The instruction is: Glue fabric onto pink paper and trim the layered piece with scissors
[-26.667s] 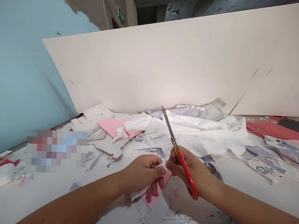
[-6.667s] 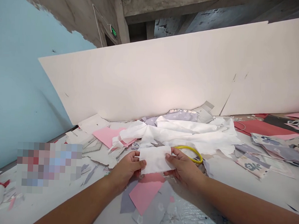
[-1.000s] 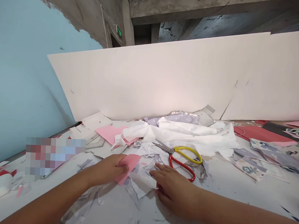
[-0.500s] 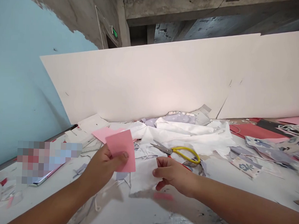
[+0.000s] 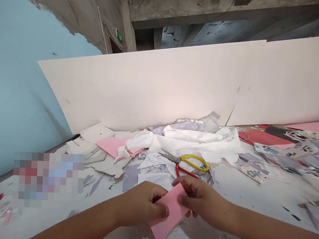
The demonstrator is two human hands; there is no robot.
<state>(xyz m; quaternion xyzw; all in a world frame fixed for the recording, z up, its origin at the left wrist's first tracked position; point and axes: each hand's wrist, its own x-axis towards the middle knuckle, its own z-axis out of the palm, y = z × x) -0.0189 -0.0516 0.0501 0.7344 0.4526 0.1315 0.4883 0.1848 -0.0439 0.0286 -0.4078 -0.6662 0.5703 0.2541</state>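
Both hands hold one small pink paper piece (image 5: 168,215) low over the white table (image 5: 253,201), near its front edge. My left hand (image 5: 142,204) pinches the sheet's left side between thumb and fingers. My right hand (image 5: 198,198) grips its upper right edge with curled fingers. Just beyond my hands lie a white cloth rectangle (image 5: 154,178) and a grey-lilac scrap (image 5: 131,172). Scissors (image 5: 185,161) with one yellow and one red handle rest shut on the white scraps behind my right hand.
A heap of white fabric (image 5: 198,142) and lilac printed cloth lies at the back against a long white board (image 5: 176,88). Another pink sheet (image 5: 109,144) lies back left. Red, pink and patterned pieces (image 5: 276,152) cover the right side. A blue wall stands left.
My left hand has brought the pink piece down from mid-air to the front centre. My right hand has let go of the white cloth, which now lies flat, and taken the pink piece's other side.
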